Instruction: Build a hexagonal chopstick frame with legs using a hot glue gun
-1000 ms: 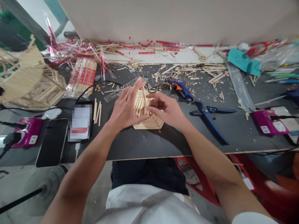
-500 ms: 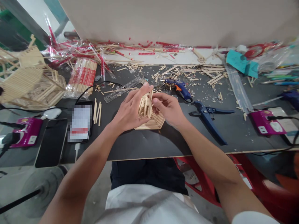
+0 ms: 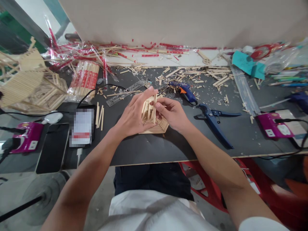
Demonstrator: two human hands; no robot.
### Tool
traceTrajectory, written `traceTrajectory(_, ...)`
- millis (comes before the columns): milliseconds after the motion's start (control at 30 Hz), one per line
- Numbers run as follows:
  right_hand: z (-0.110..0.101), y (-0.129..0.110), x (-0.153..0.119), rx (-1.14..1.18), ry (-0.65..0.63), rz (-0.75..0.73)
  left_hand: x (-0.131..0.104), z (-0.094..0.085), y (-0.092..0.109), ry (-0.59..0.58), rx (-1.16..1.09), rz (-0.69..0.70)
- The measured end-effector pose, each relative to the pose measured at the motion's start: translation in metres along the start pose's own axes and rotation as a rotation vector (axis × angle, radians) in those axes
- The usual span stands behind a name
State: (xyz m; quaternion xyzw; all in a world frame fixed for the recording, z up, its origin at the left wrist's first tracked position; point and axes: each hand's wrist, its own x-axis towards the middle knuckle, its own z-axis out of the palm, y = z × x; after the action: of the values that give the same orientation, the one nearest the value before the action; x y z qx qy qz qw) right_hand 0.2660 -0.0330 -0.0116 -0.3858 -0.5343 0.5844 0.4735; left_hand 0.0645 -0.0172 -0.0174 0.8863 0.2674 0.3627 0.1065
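Observation:
A small wooden stick structure (image 3: 149,110) stands over a base of concentric sticks (image 3: 160,125) near the front of the dark table. My left hand (image 3: 132,113) curves around its left side, fingertips at the top and thumb low along the front, gripping it. On the right, my right hand (image 3: 172,113) pinches at the upright sticks, thumb and forefinger against them. My right hand's lower fingers are partly hidden behind the structure.
A blue glue gun (image 3: 186,92) and blue cutters (image 3: 214,123) lie right of my hands. Left are loose sticks (image 3: 99,116), two phones (image 3: 52,147) and a larger stick model (image 3: 31,86). Scraps and a clear ruler (image 3: 125,93) lie behind.
My right hand has shifted slightly left, its thumb now closer against the upright sticks. My left hand stays around the structure.

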Motion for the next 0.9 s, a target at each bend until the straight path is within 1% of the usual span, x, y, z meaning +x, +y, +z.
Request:
traceTrajectory(200,-0.0018,-0.0003,-0.0009,0.095,-0.039,0.05,-0.0003,0.0004,0.0025,-0.023,-0.024,-0.074)
traceTrajectory(333,-0.001,-0.003,-0.0012,0.119,-0.054,0.065,-0.0001,0.0011,0.0035,-0.009,-0.025,-0.048)
traceTrajectory(500,-0.0008,-0.002,-0.0007,0.109,-0.062,0.056,0.0,0.0015,0.0042,-0.018,0.004,-0.062)
traceTrajectory(733,0.0005,0.0002,0.0002,0.222,-0.09,0.078,-0.0009,0.003,0.0017,0.035,-0.058,0.016)
traceTrajectory(900,0.0053,-0.0001,0.0005,0.298,-0.082,0.086,-0.0009,0.0039,0.0013,0.061,-0.083,0.022)
